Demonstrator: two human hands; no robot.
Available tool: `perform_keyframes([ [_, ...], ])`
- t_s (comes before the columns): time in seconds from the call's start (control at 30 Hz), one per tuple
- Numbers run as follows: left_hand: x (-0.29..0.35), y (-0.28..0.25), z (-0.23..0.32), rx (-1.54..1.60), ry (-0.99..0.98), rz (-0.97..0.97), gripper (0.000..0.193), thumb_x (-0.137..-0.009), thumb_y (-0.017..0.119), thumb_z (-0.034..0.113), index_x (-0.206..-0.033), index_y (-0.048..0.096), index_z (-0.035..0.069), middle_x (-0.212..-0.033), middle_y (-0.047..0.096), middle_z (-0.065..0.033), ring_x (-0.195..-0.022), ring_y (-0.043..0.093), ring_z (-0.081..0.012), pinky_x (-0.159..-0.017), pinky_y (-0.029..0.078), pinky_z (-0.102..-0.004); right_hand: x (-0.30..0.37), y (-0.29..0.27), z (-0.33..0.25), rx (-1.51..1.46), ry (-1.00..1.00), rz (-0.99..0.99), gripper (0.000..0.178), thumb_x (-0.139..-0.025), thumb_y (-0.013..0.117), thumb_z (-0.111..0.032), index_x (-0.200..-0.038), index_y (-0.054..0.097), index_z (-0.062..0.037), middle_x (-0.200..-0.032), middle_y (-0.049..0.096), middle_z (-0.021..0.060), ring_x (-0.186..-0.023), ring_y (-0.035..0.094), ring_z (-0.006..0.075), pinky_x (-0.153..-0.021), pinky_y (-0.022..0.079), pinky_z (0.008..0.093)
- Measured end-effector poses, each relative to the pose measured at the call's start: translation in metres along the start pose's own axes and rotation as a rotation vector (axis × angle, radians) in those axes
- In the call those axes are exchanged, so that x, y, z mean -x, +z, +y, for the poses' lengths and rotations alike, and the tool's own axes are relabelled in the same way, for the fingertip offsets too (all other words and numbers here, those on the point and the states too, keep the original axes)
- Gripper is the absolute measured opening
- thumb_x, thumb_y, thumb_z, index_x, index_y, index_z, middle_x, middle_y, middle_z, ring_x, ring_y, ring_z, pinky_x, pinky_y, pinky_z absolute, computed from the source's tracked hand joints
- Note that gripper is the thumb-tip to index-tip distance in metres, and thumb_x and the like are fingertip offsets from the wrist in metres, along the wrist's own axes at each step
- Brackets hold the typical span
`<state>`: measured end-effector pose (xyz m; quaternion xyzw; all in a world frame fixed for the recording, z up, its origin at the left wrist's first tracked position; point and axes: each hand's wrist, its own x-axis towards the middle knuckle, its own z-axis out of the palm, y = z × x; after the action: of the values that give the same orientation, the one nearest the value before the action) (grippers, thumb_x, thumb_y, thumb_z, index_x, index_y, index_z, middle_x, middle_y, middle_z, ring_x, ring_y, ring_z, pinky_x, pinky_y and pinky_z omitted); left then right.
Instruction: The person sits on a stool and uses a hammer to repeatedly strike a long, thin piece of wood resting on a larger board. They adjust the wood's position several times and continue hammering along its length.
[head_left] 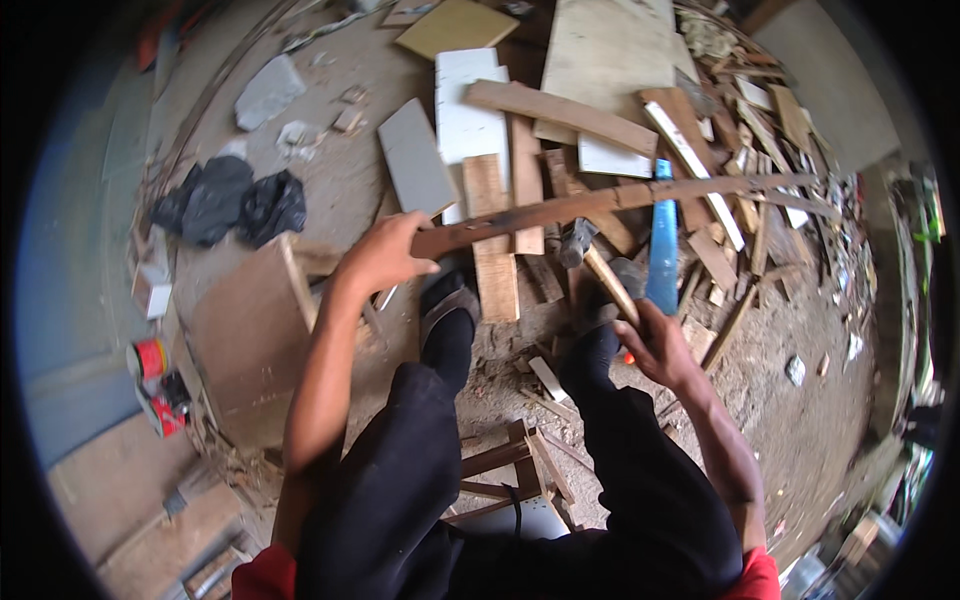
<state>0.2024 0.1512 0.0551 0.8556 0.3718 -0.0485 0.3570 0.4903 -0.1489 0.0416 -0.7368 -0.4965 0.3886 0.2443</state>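
Grip: L hand [385, 252] closed round the near end of a long, narrow, reddish-brown wooden strip [545, 210], approx. ctr of frame; R hand [655, 345], right of ctr, wrapped round the handle of a hammer with pale wooden shaft and dark metal head [607, 282]. Both grips narrow, no slack noted.

Posn: strip runs from L hand toward upper right of frame, passing over a short, flat, light-brown wooden plank [497, 288] and in front of a long, tapering, translucent-blue object [663, 240], matl. unclear. Hammer head just below strip, approx. mid-frame; contact w/ strip cannot be confirmed.

Surroundings: flat white rectangular board [468, 115], upper ctr; heap of mixed brown and pale wood offcuts [765, 120], upper right; crumpled black plastic bag [212, 198], upper left.

Progress (judgement): mid-work on this pc. Done: strip in hand, hammer in hand. Outstanding: strip is in one length, so any hammer work on it looks unfinished. Nails, if any, too small to tell. Loose pcs. all about; which are finished, n/k.
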Motion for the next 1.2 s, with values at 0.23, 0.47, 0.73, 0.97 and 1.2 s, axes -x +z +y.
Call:
perform_keyframes([
  [0.23,0.022,0.017,0.006,0.064,-0.049,-0.261,0.061,-0.069,0.089,0.02,-0.117,0.056,0.0,-0.105,0.071,-0.0203,-0.102,0.069,-0.0336,-0.087,0.052,-0.0408,-0.019,-0.007,-0.055,0.139,-0.219,-0.245,0.047,-0.098,0.061,-0.047,-0.108,0.062,-0.0018,-0.074,0.066,0.0213,-0.072,0.068,0.0423,-0.064,0.053,0.0487],
  [0.47,0.045,0.035,0.007,0.387,-0.1,-0.501,0.048,-0.079,0.075,-0.001,-0.118,0.048,0.002,-0.11,0.07,-0.0208,-0.103,0.068,-0.0319,-0.087,0.05,-0.0403,-0.022,0.005,-0.073,0.179,-0.417,-0.427,0.041,-0.098,0.061,-0.041,-0.101,0.06,-0.0003,-0.073,0.064,0.0232,-0.071,0.065,0.045,-0.063,0.051,0.0521],
  [0.73,0.056,0.032,0.043,0.104,-0.064,-0.192,0.035,-0.084,0.06,-0.004,-0.116,0.048,0.003,-0.112,0.066,-0.0251,-0.109,0.062,-0.0454,-0.091,0.048,-0.0466,-0.023,0.005,-0.072,0.008,-0.28,-0.509,0.032,-0.096,0.066,-0.03,-0.105,0.063,0.0011,-0.071,0.064,0.0225,-0.071,0.065,0.0425,-0.064,0.05,0.0482],
  [0.97,0.052,0.034,0.023,0.062,0.17,-0.175,0.047,-0.085,0.067,0.005,-0.131,0.055,0.004,-0.115,0.066,-0.0262,-0.111,0.062,-0.0442,-0.094,0.049,-0.0448,-0.029,-0.015,-0.077,0.141,-0.265,-0.421,0.032,-0.093,0.068,-0.032,-0.102,0.067,-0.0007,-0.068,0.064,0.0201,-0.07,0.066,0.0408,-0.065,0.051,0.0477],
  [1.2,0.051,0.028,0.029,-0.04,-0.021,-0.248,0.044,-0.092,0.068,0.023,-0.13,0.054,0.004,-0.104,0.069,-0.0267,-0.103,0.064,-0.0473,-0.086,0.051,-0.0504,-0.028,-0.017,-0.078,0.173,-0.139,-0.37,0.039,-0.093,0.069,-0.038,-0.1,0.068,-0.0004,-0.072,0.065,0.0206,-0.073,0.067,0.0398,-0.066,0.052,0.0463],
])
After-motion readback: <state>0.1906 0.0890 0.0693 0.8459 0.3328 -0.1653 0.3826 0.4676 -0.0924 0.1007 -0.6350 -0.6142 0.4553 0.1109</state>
